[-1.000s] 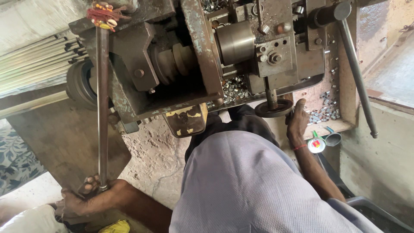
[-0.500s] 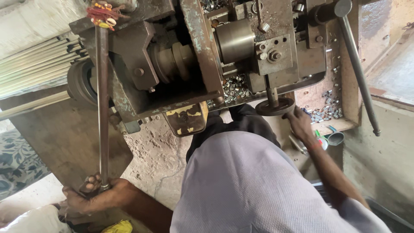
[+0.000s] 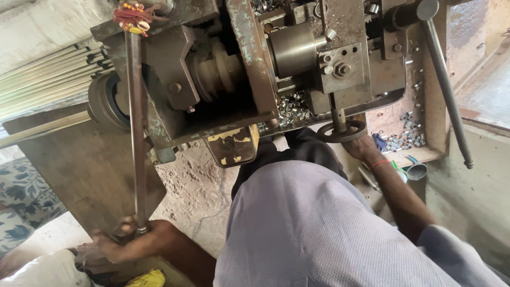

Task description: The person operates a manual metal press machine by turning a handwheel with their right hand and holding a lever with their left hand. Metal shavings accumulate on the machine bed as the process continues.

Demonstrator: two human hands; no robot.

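Note:
A worn metal machine (image 3: 255, 79) fills the top of the view. My left hand (image 3: 127, 239) is at the lower left, closed around the bottom end of a long steel lever rod (image 3: 135, 133) that runs up to the machine's top corner. My right hand (image 3: 362, 148), with a red thread at the wrist, rests against the rim of a small dark handwheel (image 3: 341, 131) under the machine's tool block; its fingers are partly hidden behind the wheel. My light blue shirt covers the lower middle.
Small metal rings lie heaped in the machine tray (image 3: 291, 109) and on a ledge (image 3: 404, 139). A second long lever (image 3: 446, 90) slants down at the right. Steel tubes (image 3: 42, 74) are stacked at the left. A small can (image 3: 417, 171) stands near my right forearm.
My right hand has slid from beside the handwheel to its lower rim. My left hand has kept its hold on the lever rod.

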